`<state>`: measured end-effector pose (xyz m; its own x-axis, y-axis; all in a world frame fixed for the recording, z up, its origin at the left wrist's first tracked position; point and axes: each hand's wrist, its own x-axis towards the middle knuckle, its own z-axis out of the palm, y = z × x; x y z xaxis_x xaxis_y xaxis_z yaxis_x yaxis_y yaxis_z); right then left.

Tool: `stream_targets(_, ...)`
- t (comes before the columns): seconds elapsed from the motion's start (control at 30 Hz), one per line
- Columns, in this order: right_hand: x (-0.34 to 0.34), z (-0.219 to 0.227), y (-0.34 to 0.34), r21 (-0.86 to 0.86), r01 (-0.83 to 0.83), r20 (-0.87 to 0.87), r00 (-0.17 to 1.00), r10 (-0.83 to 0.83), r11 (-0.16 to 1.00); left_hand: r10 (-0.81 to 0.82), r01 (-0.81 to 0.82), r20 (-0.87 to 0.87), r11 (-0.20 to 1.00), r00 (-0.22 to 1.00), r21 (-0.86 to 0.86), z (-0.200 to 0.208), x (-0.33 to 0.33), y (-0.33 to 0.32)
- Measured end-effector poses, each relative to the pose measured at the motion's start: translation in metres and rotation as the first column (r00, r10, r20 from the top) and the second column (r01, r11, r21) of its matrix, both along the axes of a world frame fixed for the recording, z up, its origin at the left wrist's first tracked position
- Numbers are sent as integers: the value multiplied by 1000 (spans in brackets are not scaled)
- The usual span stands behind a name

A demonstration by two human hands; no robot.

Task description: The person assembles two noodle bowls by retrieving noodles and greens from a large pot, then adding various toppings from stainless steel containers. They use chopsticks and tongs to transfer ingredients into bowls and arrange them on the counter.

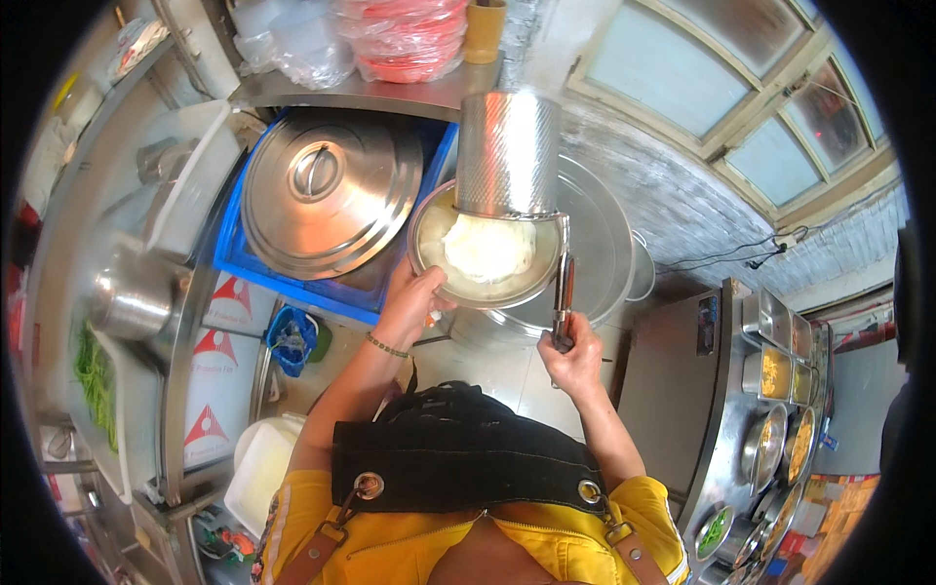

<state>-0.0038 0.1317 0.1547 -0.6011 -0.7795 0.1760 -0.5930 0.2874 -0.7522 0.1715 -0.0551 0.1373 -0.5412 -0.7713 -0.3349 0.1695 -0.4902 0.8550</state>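
Note:
My left hand [419,291] grips the near left rim of a round metal bowl [430,237], thumb on the edge. In the bowl lies a pale white mass [489,252], overexposed, so its kind is hard to tell. A tall cylindrical strainer basket [509,151] of perforated metal is tipped over, its mouth at the bowl and its base pointing away from me. Its handle [564,292] runs down to my right hand [573,353], which is closed round the grip. Behind and right of the bowl stands a large metal pot [603,229], partly hidden.
Left of the bowl, a lidded steel pot [336,219] sits in a blue crate [234,255]. Bagged tubs stand on a shelf [419,95] ahead. A right-hand counter [717,439] carries several food pans. At the left are a tray of greens [96,390] and a white bin [255,463].

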Motion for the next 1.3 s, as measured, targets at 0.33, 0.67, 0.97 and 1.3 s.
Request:
stream_targets(0.33,68,54,-70,-130,-219,174,955,240,967,286,-286,-24,943,958,-169,-2,107,-13)
stream_targets(0.67,167,82,-208,-128,-660,635,518,573,740,656,-530,142,702,741,-477,-65,256,-46)
stream_targets(0.97,355,112,-420,-106,-873,614,319,722,476,816,-757,172,577,552,-307,-59,348,-6)
stream_targets(1.3,482,98,-534,17,-900,788,280,548,435,841,-842,265,519,472,-147,-74,396,28)
